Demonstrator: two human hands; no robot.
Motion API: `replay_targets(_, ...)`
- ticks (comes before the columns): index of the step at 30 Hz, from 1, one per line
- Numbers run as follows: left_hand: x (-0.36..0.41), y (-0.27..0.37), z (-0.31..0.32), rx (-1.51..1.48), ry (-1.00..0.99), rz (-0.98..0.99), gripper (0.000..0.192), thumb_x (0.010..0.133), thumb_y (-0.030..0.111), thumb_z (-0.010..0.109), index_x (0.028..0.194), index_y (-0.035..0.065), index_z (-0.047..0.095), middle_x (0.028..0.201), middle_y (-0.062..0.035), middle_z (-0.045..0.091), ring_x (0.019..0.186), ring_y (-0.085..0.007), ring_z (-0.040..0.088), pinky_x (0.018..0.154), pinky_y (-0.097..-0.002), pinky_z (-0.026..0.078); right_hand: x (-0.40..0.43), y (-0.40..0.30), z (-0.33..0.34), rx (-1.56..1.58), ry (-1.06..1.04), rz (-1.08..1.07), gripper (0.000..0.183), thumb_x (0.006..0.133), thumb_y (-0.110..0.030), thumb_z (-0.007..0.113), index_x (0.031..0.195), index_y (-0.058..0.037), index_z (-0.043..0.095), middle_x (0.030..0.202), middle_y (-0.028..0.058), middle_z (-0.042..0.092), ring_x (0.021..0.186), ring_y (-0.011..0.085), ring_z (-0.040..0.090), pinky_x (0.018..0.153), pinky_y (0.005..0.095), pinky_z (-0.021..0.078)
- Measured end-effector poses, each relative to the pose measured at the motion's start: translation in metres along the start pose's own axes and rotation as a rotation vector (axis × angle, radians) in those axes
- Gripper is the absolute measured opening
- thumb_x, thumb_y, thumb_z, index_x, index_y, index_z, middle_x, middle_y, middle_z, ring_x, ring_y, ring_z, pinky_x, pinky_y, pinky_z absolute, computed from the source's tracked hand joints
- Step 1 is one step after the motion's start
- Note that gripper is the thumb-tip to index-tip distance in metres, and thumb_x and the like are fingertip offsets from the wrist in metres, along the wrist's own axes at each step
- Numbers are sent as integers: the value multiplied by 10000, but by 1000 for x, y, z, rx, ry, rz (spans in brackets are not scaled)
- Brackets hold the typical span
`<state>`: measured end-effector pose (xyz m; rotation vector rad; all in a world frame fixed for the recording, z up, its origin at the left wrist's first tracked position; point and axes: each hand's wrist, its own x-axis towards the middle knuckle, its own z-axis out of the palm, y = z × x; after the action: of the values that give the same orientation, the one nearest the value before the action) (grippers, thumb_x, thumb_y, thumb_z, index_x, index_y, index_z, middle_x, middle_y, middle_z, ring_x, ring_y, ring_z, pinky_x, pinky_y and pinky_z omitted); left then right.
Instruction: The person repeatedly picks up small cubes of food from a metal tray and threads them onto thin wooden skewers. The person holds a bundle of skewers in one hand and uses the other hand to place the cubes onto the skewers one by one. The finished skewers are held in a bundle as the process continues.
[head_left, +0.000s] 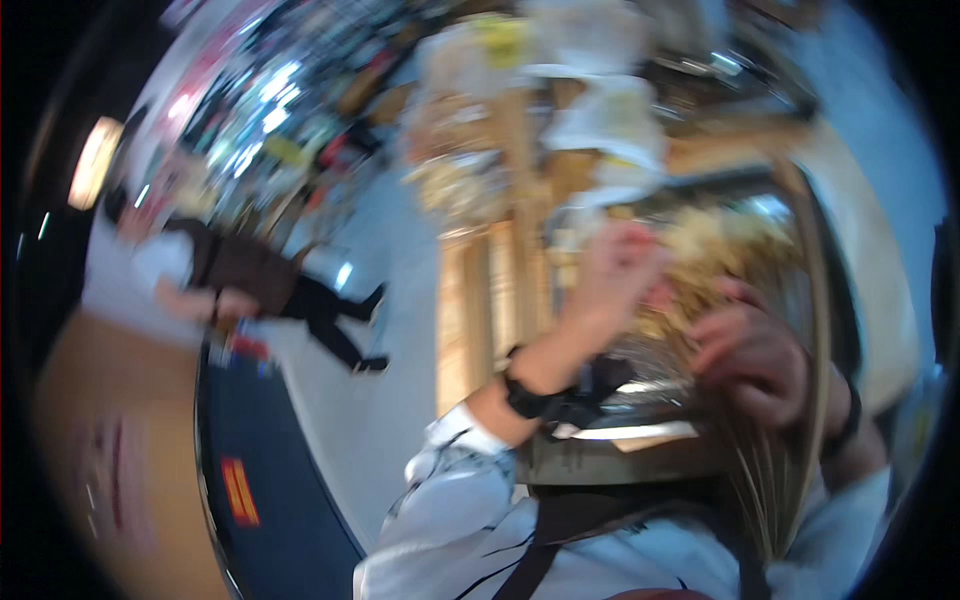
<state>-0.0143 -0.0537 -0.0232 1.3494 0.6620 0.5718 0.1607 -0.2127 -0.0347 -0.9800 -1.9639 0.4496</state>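
Observation:
The picture is blurred. My left hand, a black band at its wrist, is raised with curled fingers beside a pale yellow, frilly mass; whether it holds anything is unclear. To its right, my right hand is closed around thin sticks or stalks, whose long ends fan out below it towards my apron. Pinkish bits lie between the hands. Beneath them is a shiny metal or foil-like surface inside a framed tray or case. My fingertips are partly hidden.
Clear plastic bags with pale contents and white wrapped packs lie beyond on a wooden stand. A dark counter side stands at left. Another person in a dark apron stands across the aisle near crowded shelves.

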Motion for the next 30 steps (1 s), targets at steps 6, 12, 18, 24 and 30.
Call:
replay_targets(6,-11,31,20,78,-341,31,145,967,74,604,1091,13,562,852,-54,628,723,-110,608,632,-241,497,-8,12,12,97,100,-144,20,814,-93,603,796,-95,595,939,46,672,1124,293,611,1128,560,260)
replay_targets(12,16,54,70,33,-345,-73,383,974,151,624,1291,-22,496,1047,-97,639,849,-131,634,650,-245,527,-9,2,9,110,90,-106,48,754,-63,603,796,-83,615,947,39,667,1168,280,588,1143,568,234)
replay_targets(18,47,45,88,3,-355,-70,280,960,195,656,1124,-3,546,929,-67,638,766,-121,635,590,-214,514,-6,-1,5,121,47,-56,115,718,-27,602,815,-71,646,953,36,670,1175,280,591,1152,562,256)
replay_targets(24,40,45,88,-102,-269,41,206,943,156,678,1039,19,558,875,-55,644,720,-120,629,592,-227,510,-5,-1,5,88,38,-72,120,739,-28,607,837,-67,662,979,50,677,1171,283,594,1151,556,263)
replay_targets(30,10,61,62,-246,-249,71,163,946,132,669,1006,23,563,835,-67,656,696,-132,632,619,-250,520,-7,0,6,121,126,-84,237,815,-23,595,1039,-55,664,1006,74,683,1186,289,592,1156,534,272)
